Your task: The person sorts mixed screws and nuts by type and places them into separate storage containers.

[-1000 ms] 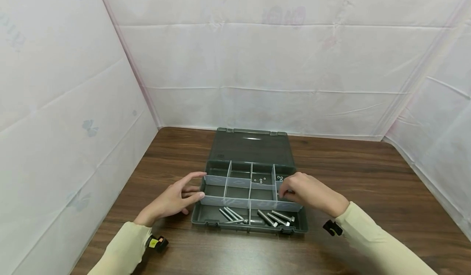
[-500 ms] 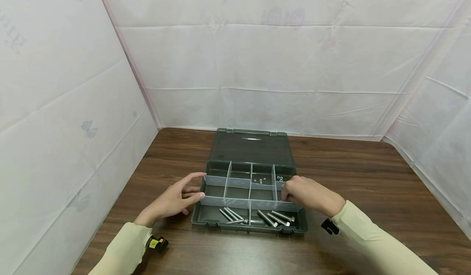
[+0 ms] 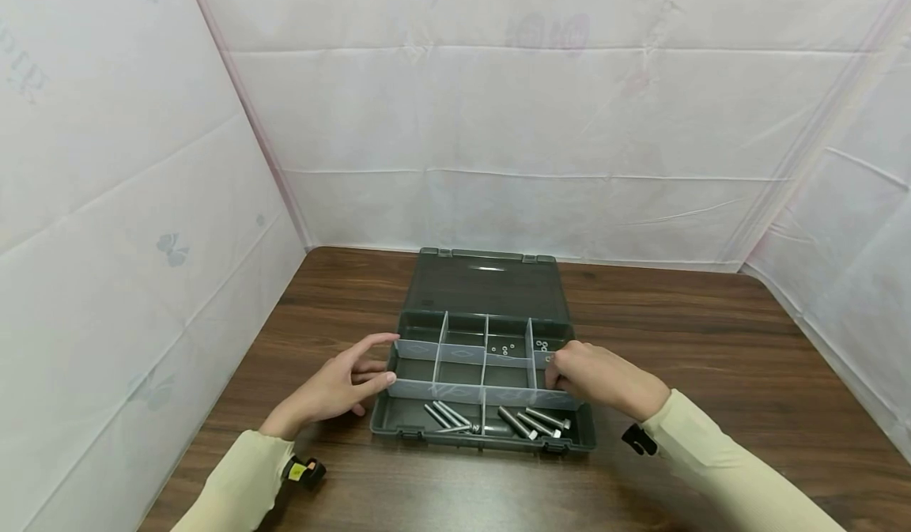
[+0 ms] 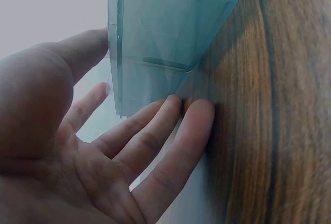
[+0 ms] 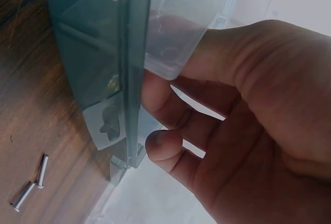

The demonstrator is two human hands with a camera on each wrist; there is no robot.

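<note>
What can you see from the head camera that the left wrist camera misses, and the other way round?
Only the head view shows the open lid, the dividers, the bolts in the front compartments, the small nuts further back, and the right hand at the box's right side. Only the left wrist view shows the fingertips close up, touching the box's see-through wall. Both show the left hand, the organizer box and the wooden table.

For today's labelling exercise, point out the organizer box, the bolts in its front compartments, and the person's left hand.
organizer box (image 3: pixel 487 283), head view, on its open lid.
bolts (image 3: pixel 530 421), head view, on a shank in the front right compartment.
left hand (image 3: pixel 334 386), head view, on the back of the hand.
</note>
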